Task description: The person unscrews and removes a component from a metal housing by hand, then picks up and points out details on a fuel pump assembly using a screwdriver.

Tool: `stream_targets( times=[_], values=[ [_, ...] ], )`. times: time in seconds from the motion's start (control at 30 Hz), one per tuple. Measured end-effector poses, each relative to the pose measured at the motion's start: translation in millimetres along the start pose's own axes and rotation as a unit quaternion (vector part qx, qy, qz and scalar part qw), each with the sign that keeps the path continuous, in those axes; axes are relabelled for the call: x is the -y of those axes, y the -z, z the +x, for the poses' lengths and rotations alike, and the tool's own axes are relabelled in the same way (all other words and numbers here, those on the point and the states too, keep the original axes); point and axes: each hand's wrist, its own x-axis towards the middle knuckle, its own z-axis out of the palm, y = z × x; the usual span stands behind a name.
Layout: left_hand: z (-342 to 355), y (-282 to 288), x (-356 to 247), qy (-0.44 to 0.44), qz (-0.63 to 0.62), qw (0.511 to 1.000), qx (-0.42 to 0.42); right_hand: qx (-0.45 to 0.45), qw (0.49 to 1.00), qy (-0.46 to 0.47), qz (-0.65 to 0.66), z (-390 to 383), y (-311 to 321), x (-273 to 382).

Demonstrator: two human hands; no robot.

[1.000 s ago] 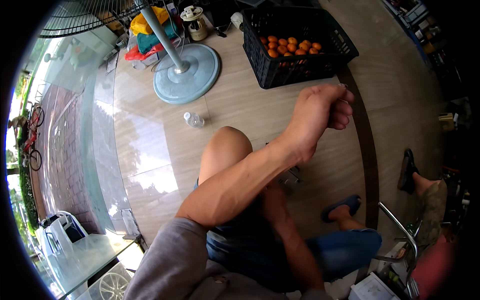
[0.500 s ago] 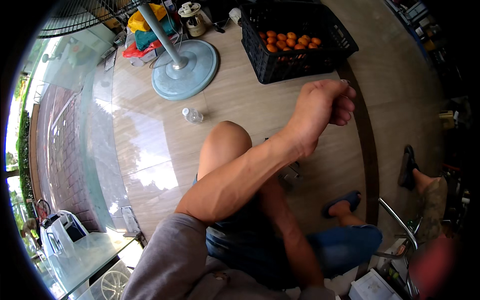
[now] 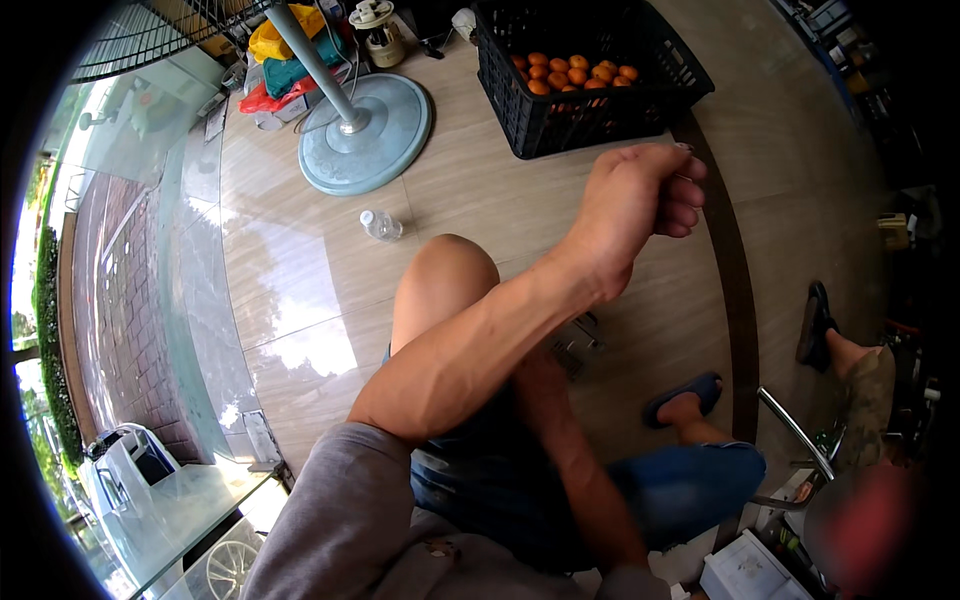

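My left arm reaches across from the lower left. My left hand [image 3: 640,198] is raised in front of the black crate, its fingers curled in toward the palm; what is inside them, if anything, is hidden. My right forearm [image 3: 585,460] comes up from the lower edge and passes beneath the left one. The left forearm covers my right hand, so its fingers do not show. Just past that crossing, a small metal frame-like object [image 3: 578,345] lies low near the floor, partly hidden. My bare knee [image 3: 445,275] is bent to the left of my left wrist.
A black plastic crate [image 3: 545,135] of orange fruit [image 3: 578,72] stands ahead. Left of it are a fan's round base [image 3: 370,150] and a clear bottle [image 3: 381,225]. A glass table [image 3: 190,510] is at lower left. Another person's leg [image 3: 865,380] shows at right.
The view has shifted slightly, so the crate, fan base and bottle sit a little higher and further left. My left hand keeps nearly the same curled pose.
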Motion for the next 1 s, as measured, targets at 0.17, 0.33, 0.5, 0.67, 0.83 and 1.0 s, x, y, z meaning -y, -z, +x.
stream_targets(
  times=[0.17, 0.33, 0.5, 0.67, 0.83, 1.0],
  values=[
    [-2.8, -0.5, 0.3, 0.008, 0.005, 1.000, -0.006, 0.209, 0.958, -0.197, -0.021, 4.9, 3.9, 7.9],
    [-1.0, 0.9, -1.5, -0.006, 0.006, 1.000, 0.001, -0.016, 1.000, -0.003, -0.012, 6.5, 3.7, 5.1],
    [0.6, 2.3, 2.0, -0.005, 0.004, 1.000, 0.004, 0.133, 0.979, -0.144, -0.052, 3.3, 1.1, 13.3],
    [-1.7, 3.7, -1.3, -0.007, 0.022, 1.000, -0.007, 0.099, 0.979, -0.156, -0.082, 9.2, 9.6, 10.6],
    [-0.9, 2.7, -1.3, -0.004, 0.020, 1.000, -0.007, 0.068, 0.995, -0.048, -0.048, 1.1, 1.7, 9.6],
    [-1.2, -0.2, 4.7, 0.009, 0.019, 1.000, -0.001, 0.181, 0.963, -0.193, -0.046, 13.2, 16.8, 12.5]
  ],
)
